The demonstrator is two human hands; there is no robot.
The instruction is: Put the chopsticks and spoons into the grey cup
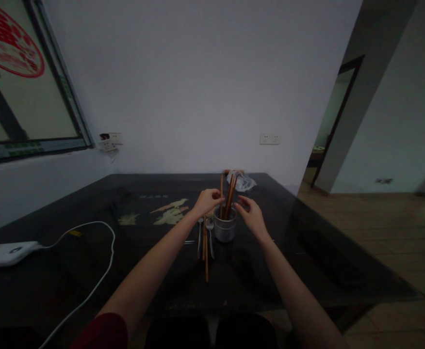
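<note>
A grey metal cup (225,230) stands upright on the dark table, with several brown chopsticks (230,196) leaning in it. My left hand (207,202) is at the cup's left, its thumb and fingertips pinched on a single chopstick (221,185) whose lower end is inside the rim. On the cup's other side, my right hand (252,215) has its fingers apart and curved toward the rim, with nothing in them. Left of the cup lie two metal spoons (210,225), and between them some loose chopsticks (206,257) point toward me.
Behind the cup is a crumpled clear plastic bag (245,182). A white power bank (10,254) with a white cable (112,242) lies at the left. A dark flat object (329,257) rests on the right. The table (132,194) meets a wall at the back.
</note>
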